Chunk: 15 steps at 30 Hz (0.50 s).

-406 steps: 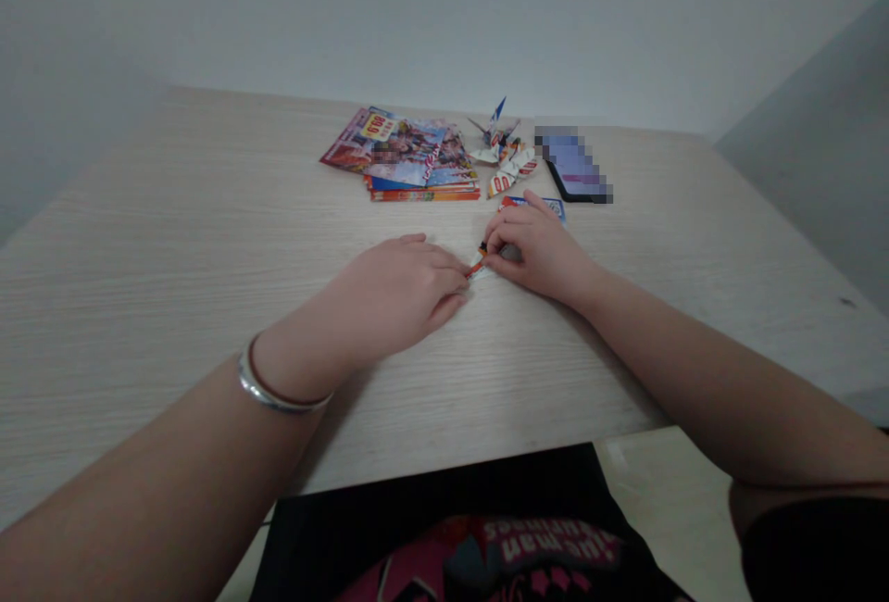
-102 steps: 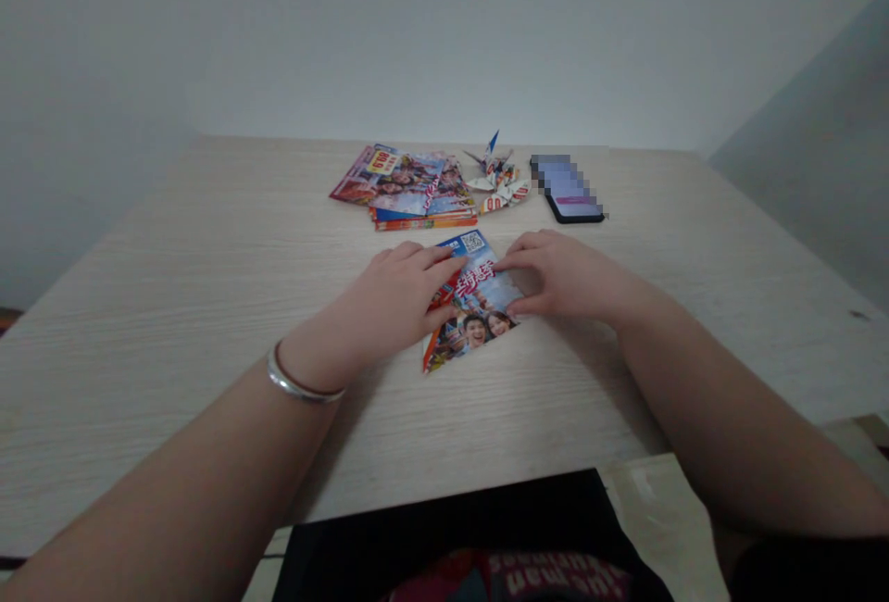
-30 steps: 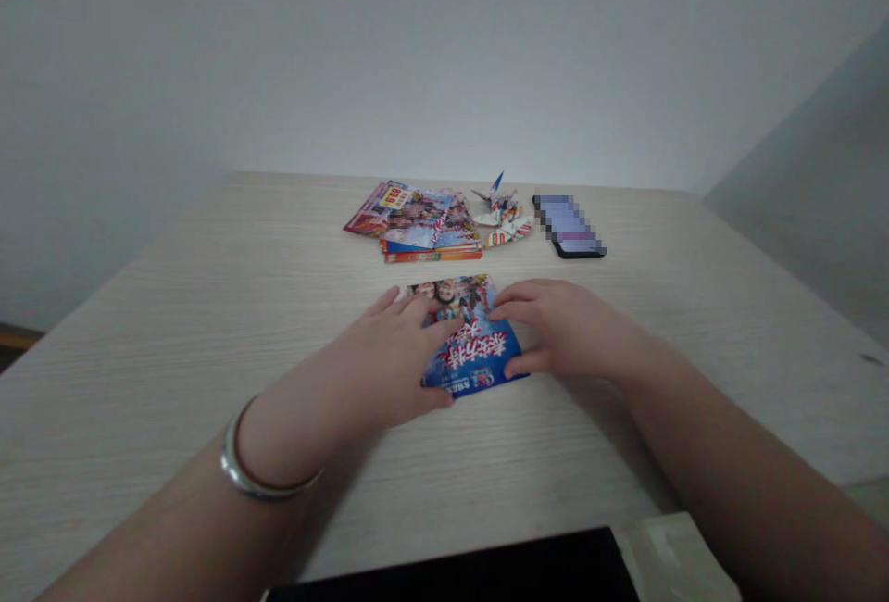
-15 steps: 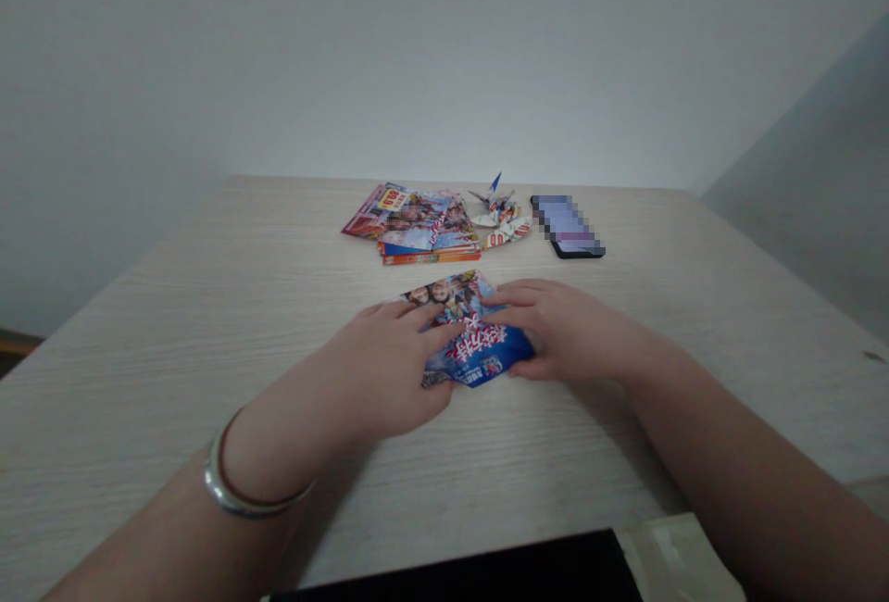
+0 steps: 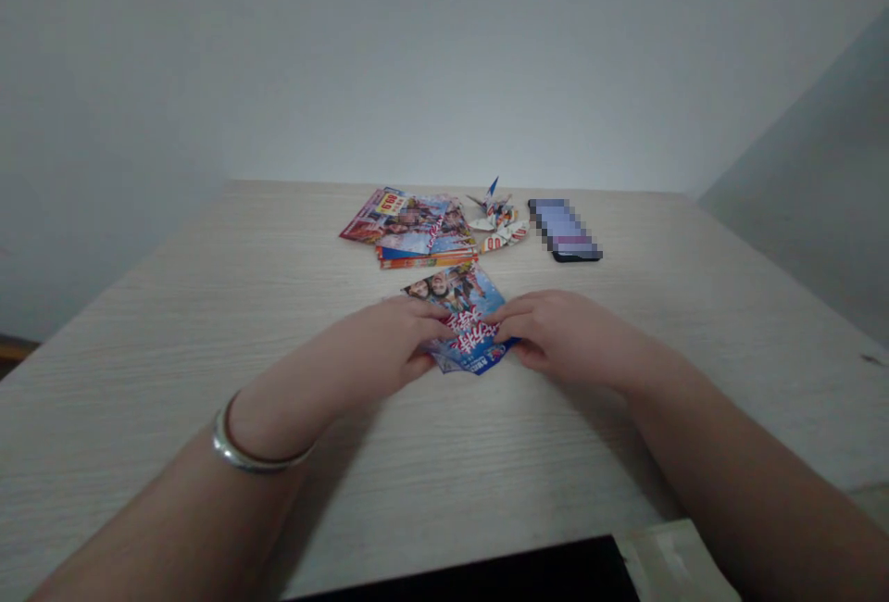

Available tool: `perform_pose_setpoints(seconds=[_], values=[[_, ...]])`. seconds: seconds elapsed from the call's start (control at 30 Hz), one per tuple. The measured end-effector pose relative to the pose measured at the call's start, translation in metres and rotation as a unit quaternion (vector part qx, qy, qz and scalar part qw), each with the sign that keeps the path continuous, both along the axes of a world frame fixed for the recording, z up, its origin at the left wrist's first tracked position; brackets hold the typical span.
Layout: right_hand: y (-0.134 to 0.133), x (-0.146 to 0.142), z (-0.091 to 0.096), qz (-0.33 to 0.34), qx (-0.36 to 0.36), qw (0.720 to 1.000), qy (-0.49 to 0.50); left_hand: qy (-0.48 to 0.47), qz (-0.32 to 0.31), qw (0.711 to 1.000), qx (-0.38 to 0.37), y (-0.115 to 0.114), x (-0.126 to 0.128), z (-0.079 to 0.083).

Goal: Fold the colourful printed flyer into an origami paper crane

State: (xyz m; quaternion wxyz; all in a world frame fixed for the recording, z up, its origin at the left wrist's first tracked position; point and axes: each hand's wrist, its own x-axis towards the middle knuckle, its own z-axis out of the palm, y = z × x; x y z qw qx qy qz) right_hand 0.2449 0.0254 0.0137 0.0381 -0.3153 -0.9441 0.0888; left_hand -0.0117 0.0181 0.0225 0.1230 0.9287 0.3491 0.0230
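Note:
A printed sheet of paper (image 5: 462,315), blue with red-and-white lettering and pictured people, lies between my two hands over the table. My left hand (image 5: 385,343), with a silver bangle on its wrist, grips the left edge, its thumb low and fingers on top. On the opposite edge, my right hand (image 5: 562,338) pinches the blue corner. The paper's lower edge looks slightly raised and bent. Its underside is hidden.
Beyond the paper, a stack of printed leaflets (image 5: 417,222) sits on the pale wooden table (image 5: 208,306). Folded paper pieces (image 5: 501,220) lie beside it, then a phone (image 5: 566,230). A black object (image 5: 472,574) is at the near edge.
My left hand has shifted up and its fingers have drawn back to the paper's left edge. My right hand has closed more on the right corner. The paper's lower edge has lifted a little.

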Motion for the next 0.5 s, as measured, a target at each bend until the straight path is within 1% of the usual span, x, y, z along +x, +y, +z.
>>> perform_pose_setpoints(seconds=[0.07, 0.1, 0.23, 0.33, 0.43, 0.5], values=[[0.001, 0.001, 0.002, -0.022, -0.009, 1.000, -0.019, 0.003, 0.012, 1.000, -0.005, 0.002, 0.001, 0.002], [0.001, 0.001, 0.004, -0.035, -0.014, 0.999, -0.030, 0.002, 0.028, 1.000, -0.009, 0.002, 0.001, 0.003], [0.000, 0.000, 0.014, -0.110, -0.034, 0.991, -0.064, 0.010, 0.125, 0.992, -0.011, -0.002, 0.004, 0.010], [-0.002, -0.002, 0.018, -0.153, -0.033, 0.986, -0.053, 0.025, 0.172, 0.985, 0.009, -0.005, 0.006, 0.012], [-0.002, -0.006, 0.014, -0.175, -0.021, 0.984, -0.029, 0.016, 0.218, 0.976, 0.023, -0.004, 0.007, 0.009], [0.000, -0.009, 0.008, -0.210, -0.028, 0.977, -0.003, -0.016, 0.240, 0.970, 0.023, -0.002, 0.007, 0.004]])
